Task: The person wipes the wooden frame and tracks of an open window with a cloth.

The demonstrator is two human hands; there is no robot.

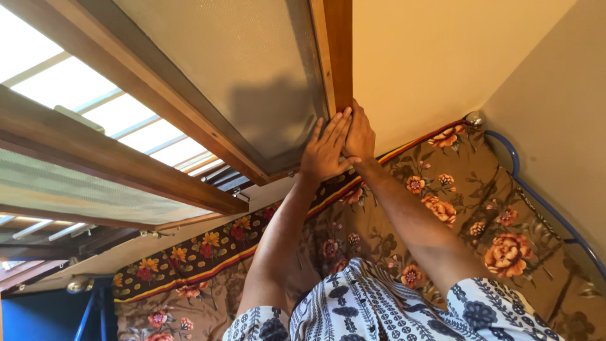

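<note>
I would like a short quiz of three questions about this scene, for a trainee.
1. True or false: both hands press on the wooden window frame.
2. Which hand lies partly over the other? A) left hand B) right hand
3. What pattern has the brown cloth below the window?

Key:
1. True; both hands are flat at the frame's lower corner.
2. A; the left hand's fingers overlap the right hand.
3. Orange flowers, with a dark flowered border along its edge.
</note>
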